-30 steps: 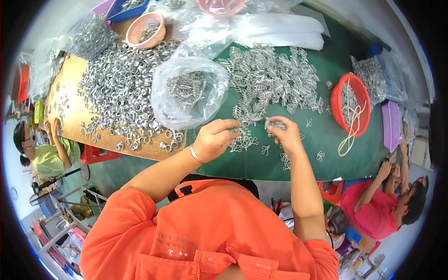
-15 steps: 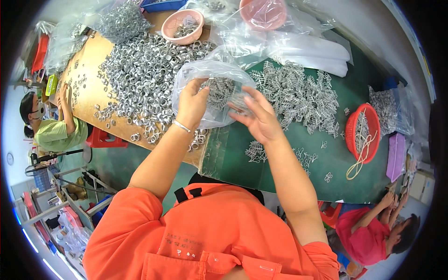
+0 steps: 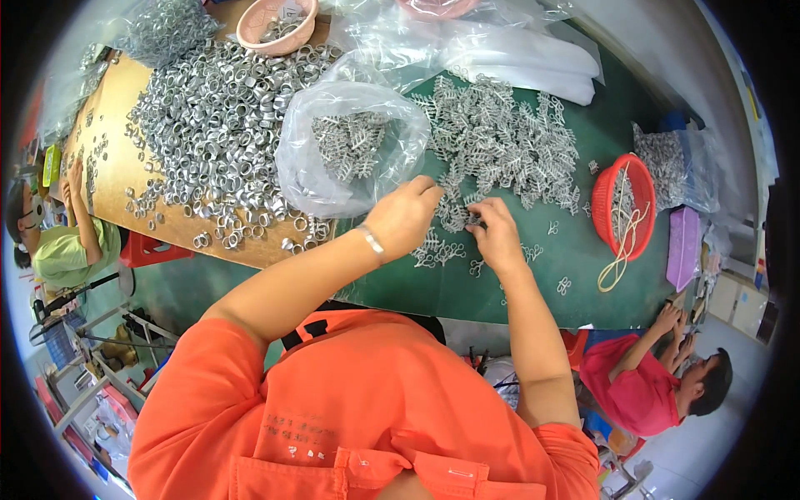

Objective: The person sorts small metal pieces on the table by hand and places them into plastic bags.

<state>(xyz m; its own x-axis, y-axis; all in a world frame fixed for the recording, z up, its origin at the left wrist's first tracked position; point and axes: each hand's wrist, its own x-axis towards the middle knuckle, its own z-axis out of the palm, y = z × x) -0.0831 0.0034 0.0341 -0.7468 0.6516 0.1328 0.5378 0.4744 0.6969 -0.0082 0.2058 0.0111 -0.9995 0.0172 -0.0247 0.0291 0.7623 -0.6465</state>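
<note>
A clear plastic bag (image 3: 292, 179) stands with its mouth rolled open, and grey leaf-shaped metal pieces (image 3: 350, 146) lie inside it. To its right a heap of the same leaf-shaped pieces (image 3: 517, 142) spreads over the green tabletop. My left hand (image 3: 404, 218) is just in front of the bag, its fingers closed at a small clump of pieces (image 3: 452, 215); what they pinch is hidden. Across the clump, my right hand (image 3: 498, 237) has thumb and fingers closed on pieces at its edge. Neither hand touches the bag.
Metal rings (image 3: 225, 117) are piled on the brown board at left. A pink basket (image 3: 279, 37) stands behind them. At right are a red basket (image 3: 637, 242) with a cord and a purple box (image 3: 683, 250). One person (image 3: 67, 250) sits left, another (image 3: 637, 383) right.
Both hands have left the bag, where the right held a blurred handful, and moved down to the pieces on the green table. The bag now stands by itself. The view has shifted slightly.
</note>
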